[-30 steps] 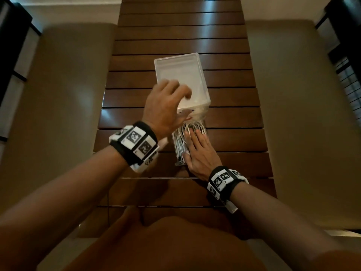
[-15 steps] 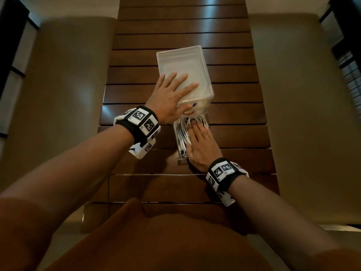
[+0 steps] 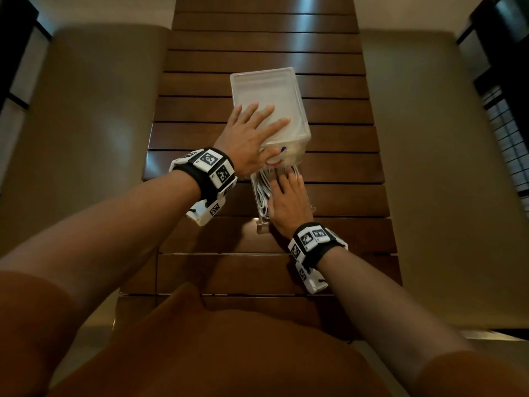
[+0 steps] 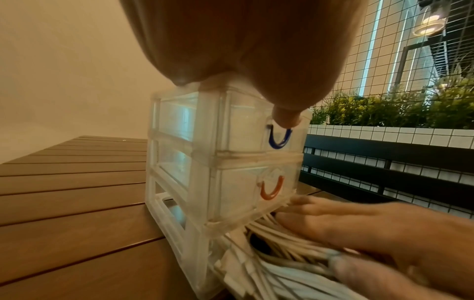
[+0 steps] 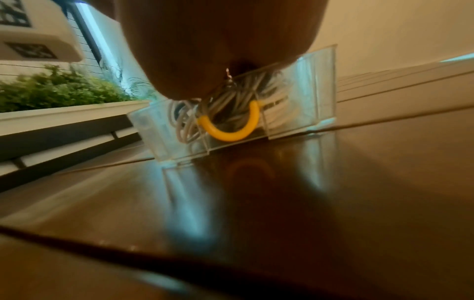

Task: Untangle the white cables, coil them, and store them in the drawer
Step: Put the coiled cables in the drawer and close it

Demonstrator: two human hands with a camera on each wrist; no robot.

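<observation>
My right hand (image 3: 287,204) lies flat, fingers (image 3: 289,181) straight, pressing the coiled white cables (image 3: 262,193) down into the open bottom drawer (image 5: 290,113); I judge this keeps the coils below the drawer rim so they clear the frame above. Fingertips reach just under the middle drawer with the red handle (image 4: 271,187). The yellow handle (image 5: 229,127) sits on the drawer front, beneath my wrist.

My left hand (image 3: 252,136) is spread open, fingers (image 3: 267,110) flat on top of the clear drawer unit (image 3: 274,84), thumb hanging over its front edge near the blue handle (image 4: 279,139). This bracing likely stops the light unit sliding when the drawer is pushed in.

The unit stands on the slatted wooden surface (image 3: 343,138). Cables stored; drawer not yet shut.
</observation>
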